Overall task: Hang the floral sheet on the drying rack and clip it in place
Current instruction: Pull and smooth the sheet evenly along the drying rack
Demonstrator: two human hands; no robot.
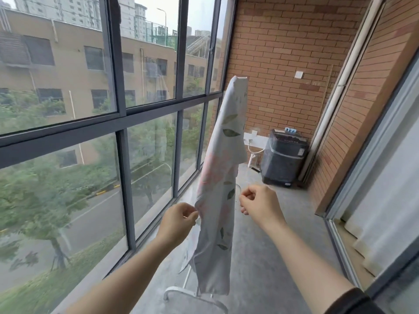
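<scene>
The floral sheet [221, 177], pale with green leaves and pink blooms, hangs in a long narrow drape over the drying rack. Only the rack's white foot and leg [179, 291] show below the cloth; its top rail is hidden. My left hand [179, 220] pinches the sheet's left edge at about mid-height. My right hand [258, 203] hovers just right of the sheet with thumb and fingers curled together. Nothing is visible in its grip. No clip is in sight.
A tall grey-framed window wall [122, 123] runs along the left, close to the rack. A dark washing machine [283, 159] stands at the far brick wall. A sliding glass door [371, 200] lines the right. Bare concrete floor [272, 245] lies between.
</scene>
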